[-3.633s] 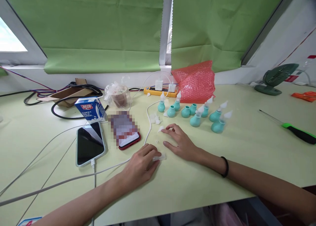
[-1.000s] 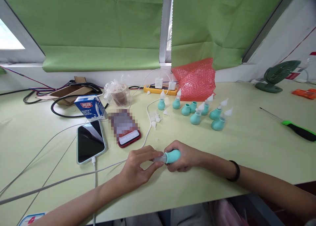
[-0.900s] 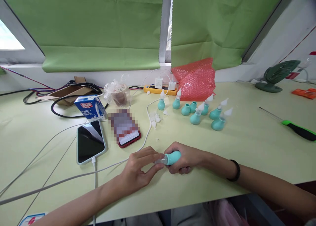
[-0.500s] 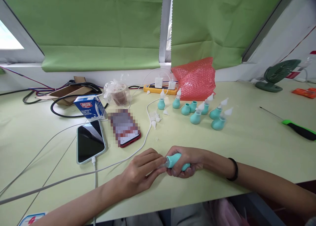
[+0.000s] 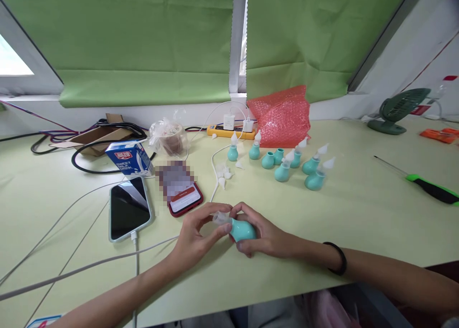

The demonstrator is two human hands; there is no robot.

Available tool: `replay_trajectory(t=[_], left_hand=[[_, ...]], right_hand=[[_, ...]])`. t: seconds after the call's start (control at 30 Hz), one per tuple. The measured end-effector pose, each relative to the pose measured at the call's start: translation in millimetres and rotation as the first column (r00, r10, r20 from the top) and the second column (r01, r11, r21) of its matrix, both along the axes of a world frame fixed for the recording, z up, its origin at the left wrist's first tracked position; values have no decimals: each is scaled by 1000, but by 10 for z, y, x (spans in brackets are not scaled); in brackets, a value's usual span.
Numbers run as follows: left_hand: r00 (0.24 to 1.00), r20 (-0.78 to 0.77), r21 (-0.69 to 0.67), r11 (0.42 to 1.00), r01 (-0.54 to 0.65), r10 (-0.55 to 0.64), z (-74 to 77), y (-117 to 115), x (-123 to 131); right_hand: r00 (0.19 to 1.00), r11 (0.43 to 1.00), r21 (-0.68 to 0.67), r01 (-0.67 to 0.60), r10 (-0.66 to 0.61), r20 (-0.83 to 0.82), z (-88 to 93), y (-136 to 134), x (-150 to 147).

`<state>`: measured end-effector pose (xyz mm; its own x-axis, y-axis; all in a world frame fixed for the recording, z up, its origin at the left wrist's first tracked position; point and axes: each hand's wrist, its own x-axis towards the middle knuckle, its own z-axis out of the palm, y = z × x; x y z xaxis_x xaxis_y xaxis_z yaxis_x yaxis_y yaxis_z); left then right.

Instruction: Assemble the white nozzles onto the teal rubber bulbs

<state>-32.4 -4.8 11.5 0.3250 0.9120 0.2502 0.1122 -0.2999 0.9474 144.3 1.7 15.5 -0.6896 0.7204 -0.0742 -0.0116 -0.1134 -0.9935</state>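
My right hand (image 5: 263, 235) wraps round a teal rubber bulb (image 5: 243, 230), seemingly of a nasal aspirator, which lies nearly level above the table. From the bulb's neck a clear plastic connector (image 5: 221, 218) sticks out to the left, with no white tip on it. My left hand (image 5: 201, 230) curves about that neck, thumb against its near side and forefinger at its far side. Beyond the hands lie several loose white tips (image 5: 224, 172). Teal bulbs with tips fitted, such as one bulb (image 5: 282, 172), stand further right, beside two open bulbs (image 5: 267, 160).
Left of the hands are a charging phone (image 5: 129, 208) and a red-cased phone (image 5: 186, 199), with a white cable (image 5: 107, 257) crossing the table. Behind stand a milk carton (image 5: 129, 158), a power strip (image 5: 215, 131) and red bubble wrap (image 5: 281, 117). A screwdriver (image 5: 426, 187) lies right.
My left fingers have shifted from pinching the clear connector to around the bulb's neck, leaving the connector in sight. My right grip has loosened and turned, showing more of the bulb.
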Motion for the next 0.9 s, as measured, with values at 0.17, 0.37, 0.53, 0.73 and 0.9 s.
replay_trajectory(t=[0.17,0.37,0.53,0.73,0.9], left_hand=[[994,110,-191,981,28,-7,6,38,10],[995,81,-71,996,-56,62,17,4,10],[980,-99,161,975,-154,171,15,-57,-27],[923,-344,167,978,-123,174,12,-58,-34],[916,-353,182,974,-133,191,-40,-45,-37]], right_hand=[[990,944,311,110,-133,52,-23,-75,-7],[976,602,795,66,-205,74,13,47,25],[818,343,937,70,-558,143,24,594,24],[687,296,937,-187,-642,340,-191,864,-131],[693,355,924,-144,-630,350,-302,871,-137]])
